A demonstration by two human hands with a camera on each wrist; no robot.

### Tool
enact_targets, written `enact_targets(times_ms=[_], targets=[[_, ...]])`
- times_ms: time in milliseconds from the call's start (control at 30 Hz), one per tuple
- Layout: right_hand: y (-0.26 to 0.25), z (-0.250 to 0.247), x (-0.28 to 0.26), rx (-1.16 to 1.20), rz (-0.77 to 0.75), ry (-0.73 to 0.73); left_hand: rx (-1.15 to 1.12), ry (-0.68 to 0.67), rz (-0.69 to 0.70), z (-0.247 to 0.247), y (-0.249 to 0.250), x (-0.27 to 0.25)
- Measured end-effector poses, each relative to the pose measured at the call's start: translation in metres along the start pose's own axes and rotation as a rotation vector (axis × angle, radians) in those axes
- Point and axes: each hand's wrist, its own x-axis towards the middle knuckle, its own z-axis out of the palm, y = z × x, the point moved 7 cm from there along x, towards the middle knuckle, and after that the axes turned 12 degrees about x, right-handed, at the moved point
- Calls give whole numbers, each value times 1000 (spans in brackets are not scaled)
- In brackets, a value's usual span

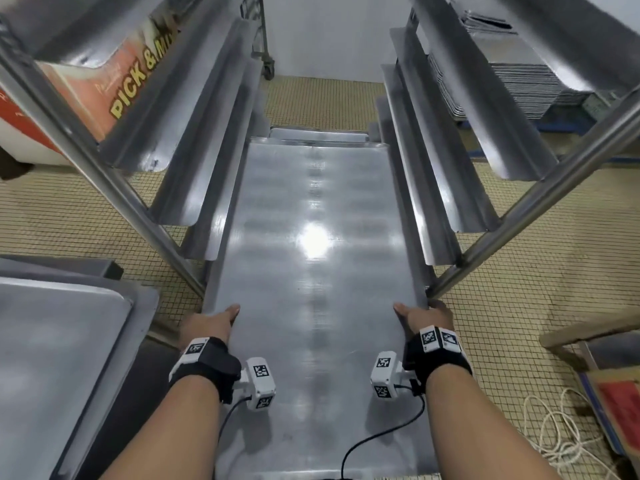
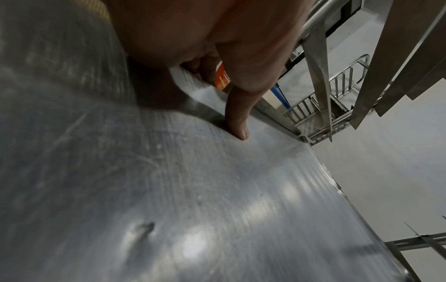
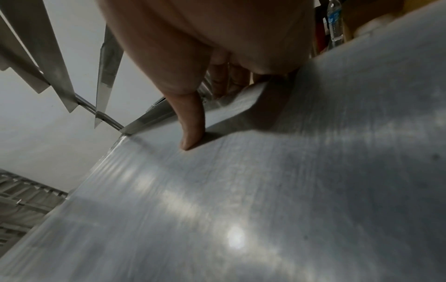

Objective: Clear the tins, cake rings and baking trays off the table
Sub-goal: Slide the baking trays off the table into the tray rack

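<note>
A long metal baking tray (image 1: 313, 258) lies lengthwise between the side runners of a steel rack (image 1: 214, 133), its far end well inside. My left hand (image 1: 213, 322) grips the tray's left rim, thumb (image 2: 237, 122) flat on top and fingers curled under the edge. My right hand (image 1: 424, 318) grips the right rim the same way, thumb (image 3: 192, 131) pressed on the tray (image 3: 265, 190) surface. The tray (image 2: 193, 190) fills both wrist views. Another tray edge (image 1: 318, 133) shows below, at the far end.
The rack's angled runners (image 1: 446, 161) line both sides above the tray. Another metal tray (image 1: 59, 344) lies on a surface at my left. A stack of trays (image 1: 509, 88) sits at the back right. A cardboard box (image 1: 613, 386) and white cord (image 1: 568, 434) lie on the tiled floor.
</note>
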Motion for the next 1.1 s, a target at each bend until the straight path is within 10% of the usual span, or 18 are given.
enact_targets(times_ms=[633, 1100], targets=[[-29, 37, 9, -348, -139, 30, 133, -88, 180, 7, 36, 27], [63, 3, -108, -787, -534, -347, 849, -289, 814, 34, -54, -101]])
